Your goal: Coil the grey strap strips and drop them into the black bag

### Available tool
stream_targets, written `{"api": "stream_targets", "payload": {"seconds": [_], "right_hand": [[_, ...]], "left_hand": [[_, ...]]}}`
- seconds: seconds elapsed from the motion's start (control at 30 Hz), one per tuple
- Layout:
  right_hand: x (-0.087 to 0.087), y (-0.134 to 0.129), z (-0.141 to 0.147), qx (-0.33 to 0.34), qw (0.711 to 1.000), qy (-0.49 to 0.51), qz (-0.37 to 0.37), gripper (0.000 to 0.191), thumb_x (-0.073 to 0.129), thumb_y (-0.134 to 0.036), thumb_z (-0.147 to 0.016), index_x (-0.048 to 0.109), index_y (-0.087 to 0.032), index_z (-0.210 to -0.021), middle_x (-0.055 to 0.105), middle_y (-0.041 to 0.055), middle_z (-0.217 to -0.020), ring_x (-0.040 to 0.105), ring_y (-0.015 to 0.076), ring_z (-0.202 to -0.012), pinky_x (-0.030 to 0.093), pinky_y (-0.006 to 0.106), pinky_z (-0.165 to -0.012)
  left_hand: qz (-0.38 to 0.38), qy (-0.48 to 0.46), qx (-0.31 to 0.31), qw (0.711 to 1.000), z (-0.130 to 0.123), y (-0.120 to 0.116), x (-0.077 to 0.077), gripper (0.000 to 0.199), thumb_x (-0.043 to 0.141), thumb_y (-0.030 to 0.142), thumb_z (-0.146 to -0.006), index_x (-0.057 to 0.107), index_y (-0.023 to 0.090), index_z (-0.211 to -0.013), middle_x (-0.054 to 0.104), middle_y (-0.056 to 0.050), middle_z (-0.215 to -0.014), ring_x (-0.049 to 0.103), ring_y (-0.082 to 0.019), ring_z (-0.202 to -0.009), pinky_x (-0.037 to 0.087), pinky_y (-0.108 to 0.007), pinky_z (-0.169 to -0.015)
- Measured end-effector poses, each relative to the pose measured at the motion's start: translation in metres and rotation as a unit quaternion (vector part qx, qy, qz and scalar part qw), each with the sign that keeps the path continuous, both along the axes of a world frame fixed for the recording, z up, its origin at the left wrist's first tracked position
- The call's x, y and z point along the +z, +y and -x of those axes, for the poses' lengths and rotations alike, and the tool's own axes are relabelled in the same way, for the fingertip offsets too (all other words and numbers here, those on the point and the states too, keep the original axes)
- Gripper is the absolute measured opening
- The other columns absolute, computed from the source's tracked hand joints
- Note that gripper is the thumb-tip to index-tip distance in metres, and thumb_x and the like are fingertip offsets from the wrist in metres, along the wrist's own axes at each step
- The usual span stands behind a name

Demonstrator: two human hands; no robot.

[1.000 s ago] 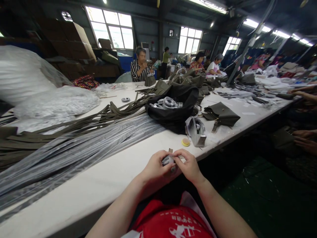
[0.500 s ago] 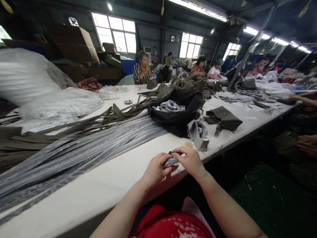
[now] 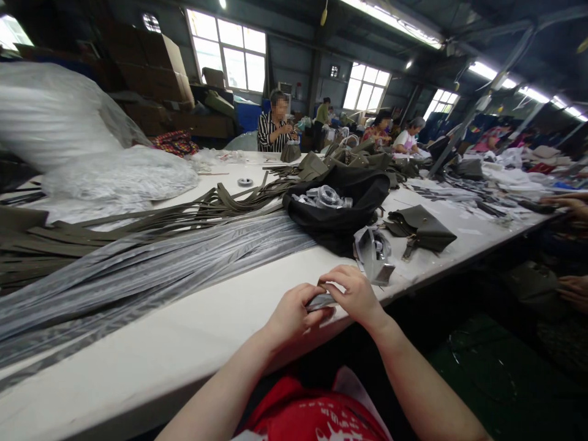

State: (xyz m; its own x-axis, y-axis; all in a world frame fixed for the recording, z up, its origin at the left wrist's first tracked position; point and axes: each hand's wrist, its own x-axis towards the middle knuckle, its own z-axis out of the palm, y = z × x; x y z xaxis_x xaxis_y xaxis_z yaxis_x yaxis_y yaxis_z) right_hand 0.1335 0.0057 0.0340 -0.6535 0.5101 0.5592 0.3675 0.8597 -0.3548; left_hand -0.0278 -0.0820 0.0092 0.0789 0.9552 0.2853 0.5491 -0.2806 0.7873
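Observation:
Over the table's front edge, my left hand (image 3: 296,312) is closed around a small grey, wrapped-looking piece (image 3: 321,300), thumb on top and fingers below. My right hand (image 3: 353,294) pinches at its upper edge, thumb and forefinger meeting my left fingertips. What exactly the piece is cannot be made out, since the fingers cover much of it. Just beyond my right hand stands a grey tape dispenser (image 3: 374,257) with a roll in it. Behind that, a black bag (image 3: 340,229) lies open with several clear-wrapped rolls (image 3: 327,197) inside.
Long grey wrapped strips (image 3: 151,282) and dark olive straps (image 3: 202,211) cover the table's left side. An olive pouch (image 3: 422,229) lies right of the dispenser. A big plastic-wrapped bundle (image 3: 92,147) fills the far left. Co-workers (image 3: 274,131) sit opposite; another person's hands (image 3: 574,288) show at right.
The view has shifted slightly, moving the table things a little to the right in the picture. My hands stay together on the same piece, with only small finger movement.

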Motion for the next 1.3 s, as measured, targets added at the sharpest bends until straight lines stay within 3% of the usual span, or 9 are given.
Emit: {"api": "stream_targets", "payload": {"seconds": [0.27,0.6,0.83,1.07,1.17,1.23,1.3], "right_hand": [[0.001,0.002,-0.002,0.014,1.000,-0.019,-0.020,0.012,0.058,-0.014,-0.085,0.067,-0.021,-0.080,0.065,0.0040,-0.082,0.060,0.0190,-0.080,0.046,0.031,-0.075],[0.003,0.005,-0.003,0.044,0.998,-0.043,-0.009,0.013,0.056,-0.013,-0.086,0.064,-0.021,-0.081,0.064,0.0035,-0.084,0.059,0.0187,-0.082,0.044,0.031,-0.075],[-0.001,0.001,-0.002,0.035,0.993,-0.103,-0.041,0.012,0.049,-0.010,-0.087,0.052,-0.021,-0.084,0.058,0.0045,-0.083,0.054,0.0220,-0.082,0.042,0.035,-0.075],[-0.004,-0.003,0.002,0.028,0.995,-0.083,-0.055,0.012,0.043,-0.014,-0.090,0.052,-0.020,-0.086,0.057,0.0070,-0.085,0.054,0.0240,-0.084,0.044,0.038,-0.077],[-0.001,-0.007,-0.002,-0.010,0.999,0.021,-0.049,0.010,0.046,-0.015,-0.090,0.054,-0.021,-0.087,0.059,0.0071,-0.087,0.056,0.0235,-0.087,0.045,0.039,-0.081],[-0.002,-0.012,-0.004,-0.044,0.994,0.094,-0.036,0.007,0.052,-0.016,-0.087,0.056,-0.021,-0.091,0.060,0.0069,-0.088,0.057,0.0232,-0.087,0.045,0.038,-0.082],[-0.007,-0.019,-0.003,-0.013,0.998,0.068,-0.007,0.020,0.057,-0.017,-0.083,0.058,-0.020,-0.103,0.061,0.0055,-0.085,0.058,0.0220,-0.082,0.047,0.036,-0.078]], "left_hand": [[0.033,-0.029,-0.002,0.999,-0.001,0.001,-0.002,0.029,0.062,0.021,-0.071,0.070,0.023,-0.099,0.070,-0.001,-0.089,0.061,-0.017,-0.078,0.046,-0.025,-0.075],[0.049,-0.039,-0.015,0.998,-0.003,-0.002,0.004,0.024,0.061,0.021,-0.072,0.070,0.021,-0.094,0.069,-0.001,-0.086,0.060,-0.015,-0.076,0.045,-0.023,-0.071],[0.065,-0.070,0.065,0.993,0.000,0.001,-0.010,0.035,0.068,0.026,-0.068,0.054,0.020,-0.099,0.065,0.002,-0.077,0.057,-0.014,-0.065,0.043,-0.023,-0.060],[0.080,-0.092,-0.005,0.993,0.003,0.007,-0.003,0.024,0.063,0.021,-0.071,0.066,0.020,-0.095,0.069,0.001,-0.083,0.060,-0.014,-0.072,0.045,-0.022,-0.068],[0.078,-0.146,0.064,0.984,0.011,0.012,-0.003,0.018,0.065,0.026,-0.071,0.068,0.018,-0.087,0.066,0.002,-0.074,0.056,-0.013,-0.065,0.042,-0.022,-0.062],[0.091,-0.233,0.128,0.960,0.020,0.016,-0.005,0.025,0.066,0.037,-0.074,0.067,0.015,-0.087,0.060,0.002,-0.066,0.050,-0.011,-0.057,0.038,-0.021,-0.055],[0.108,-0.330,0.154,0.925,0.028,0.021,-0.008,0.037,0.067,0.046,-0.074,0.064,0.013,-0.089,0.054,0.004,-0.060,0.043,-0.009,-0.051,0.033,-0.020,-0.051]]}}
